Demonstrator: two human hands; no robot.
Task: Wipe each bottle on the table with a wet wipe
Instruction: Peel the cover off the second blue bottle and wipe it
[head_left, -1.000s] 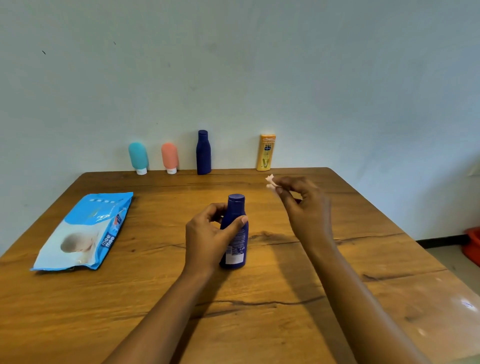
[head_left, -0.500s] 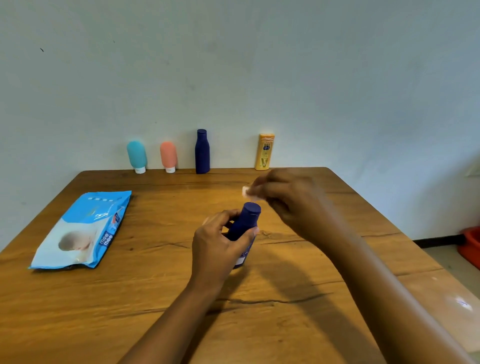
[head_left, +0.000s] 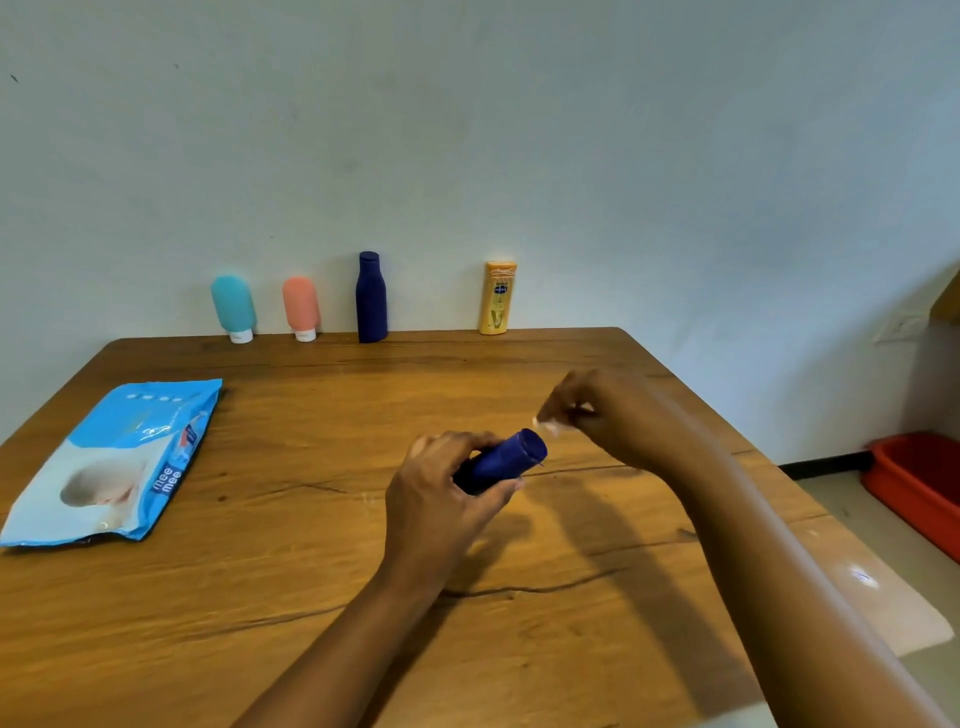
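Observation:
My left hand (head_left: 441, 499) grips a small dark blue bottle (head_left: 506, 457), tilted so its cap points up and to the right. My right hand (head_left: 597, 415) pinches a small scrap of white wet wipe (head_left: 548, 426) just above the cap, close to it; contact is unclear. Along the wall stand a teal tube (head_left: 234, 306), a pink tube (head_left: 300, 306), a tall dark blue bottle (head_left: 371, 299) and a yellow bottle (head_left: 497, 299).
A blue pack of wet wipes (head_left: 119, 462) lies flat on the left of the wooden table (head_left: 311, 597). A red tub (head_left: 919, 483) sits on the floor past the table's right edge. The wall runs right behind the bottles.
The small blue bottle went from upright on the table to tilted in my left hand. My right hand brought the wipe down toward the cap.

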